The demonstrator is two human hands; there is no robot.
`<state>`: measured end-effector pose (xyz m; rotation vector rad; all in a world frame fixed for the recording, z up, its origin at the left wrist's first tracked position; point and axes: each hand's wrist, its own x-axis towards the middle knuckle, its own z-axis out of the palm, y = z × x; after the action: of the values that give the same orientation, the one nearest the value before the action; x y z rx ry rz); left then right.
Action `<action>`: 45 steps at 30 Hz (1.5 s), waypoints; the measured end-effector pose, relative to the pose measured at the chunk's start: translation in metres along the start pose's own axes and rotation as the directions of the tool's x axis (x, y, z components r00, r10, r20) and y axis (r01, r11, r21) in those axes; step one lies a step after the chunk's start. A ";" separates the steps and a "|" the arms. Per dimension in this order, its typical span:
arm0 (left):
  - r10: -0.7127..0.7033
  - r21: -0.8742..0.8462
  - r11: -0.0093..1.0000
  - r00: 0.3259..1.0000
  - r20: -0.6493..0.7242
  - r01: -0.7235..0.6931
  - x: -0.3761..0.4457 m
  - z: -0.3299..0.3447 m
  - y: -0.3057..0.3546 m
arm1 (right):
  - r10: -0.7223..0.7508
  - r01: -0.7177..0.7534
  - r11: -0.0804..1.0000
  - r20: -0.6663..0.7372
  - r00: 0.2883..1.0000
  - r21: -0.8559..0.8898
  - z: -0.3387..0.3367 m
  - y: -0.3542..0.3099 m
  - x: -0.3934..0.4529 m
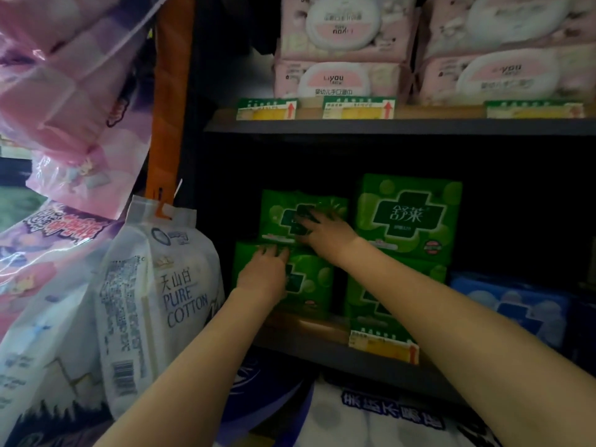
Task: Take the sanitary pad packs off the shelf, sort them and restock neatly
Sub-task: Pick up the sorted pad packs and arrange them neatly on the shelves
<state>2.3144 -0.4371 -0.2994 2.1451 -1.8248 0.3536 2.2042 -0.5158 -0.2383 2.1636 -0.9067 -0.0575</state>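
Observation:
Green sanitary pad packs stand in two stacks on the dark middle shelf (309, 345). My left hand (263, 274) lies flat, fingers apart, on the front of the lower left green pack (311, 285). My right hand (324, 230) presses with spread fingers on the upper left green pack (274, 217), which sits slightly tilted on the lower one. To the right, an upper green pack (409, 217) rests on another green pack (364, 301), partly hidden by my right forearm. Neither hand visibly grips a pack.
Blue packs (516, 304) lie at the right of the same shelf. Pink wet-wipe packs (342, 79) fill the shelf above. A white "Pure Cotton" bag (154, 301) hangs at the left beside pink bags (64, 91). Price tags (383, 348) line the shelf edges.

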 end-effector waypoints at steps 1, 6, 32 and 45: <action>0.004 0.020 1.000 1.000 0.005 -0.004 0.000 -0.001 0.000 | 0.001 -0.002 1.000 0.065 0.998 0.013 0.002 0.000 0.010; -0.001 0.048 0.999 1.000 0.010 0.001 0.003 0.001 -0.001 | -0.011 0.002 0.999 0.178 0.984 0.048 -0.005 0.001 0.031; -0.183 -0.267 0.939 0.972 0.146 0.217 -0.354 0.243 -0.042 | 0.001 0.178 0.656 -0.236 0.972 0.734 0.130 -0.293 -0.311; -0.057 0.083 0.996 0.637 0.769 -0.012 -0.377 0.385 -0.026 | -0.461 -0.014 0.686 0.449 0.765 0.728 0.204 -0.364 -0.356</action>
<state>2.2762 -0.2365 -0.7989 2.6072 -2.1953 -0.6442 2.0891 -0.2621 -0.7112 3.0799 -1.1026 -0.6915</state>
